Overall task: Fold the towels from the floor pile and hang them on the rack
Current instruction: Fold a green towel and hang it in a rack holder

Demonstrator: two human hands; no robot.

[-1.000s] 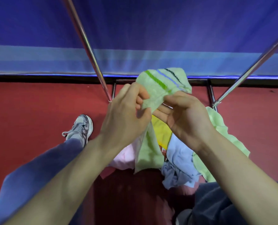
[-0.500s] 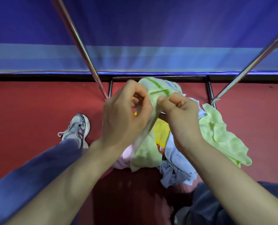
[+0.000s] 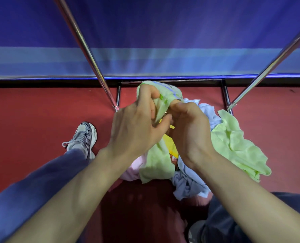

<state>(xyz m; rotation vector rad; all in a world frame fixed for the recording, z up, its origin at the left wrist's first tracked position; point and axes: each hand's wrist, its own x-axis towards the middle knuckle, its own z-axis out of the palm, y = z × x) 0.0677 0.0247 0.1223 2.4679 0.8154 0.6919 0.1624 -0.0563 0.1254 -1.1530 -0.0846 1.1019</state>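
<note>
Both hands have drawn closer since a second ago, bunching the striped green towel (image 3: 156, 163) at its top edge, probably to find its corners. The left hand (image 3: 137, 130) and right hand (image 3: 189, 132) each pinch the cloth with curled fingers. Its tail hangs below them onto the floor pile (image 3: 237, 146), and the rack poles (image 3: 85, 50) rise just beyond.

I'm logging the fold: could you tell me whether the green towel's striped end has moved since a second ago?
Yes. The striped end has sunk: it rose clear above the rack's base bar, and now its top only reaches it.
</note>
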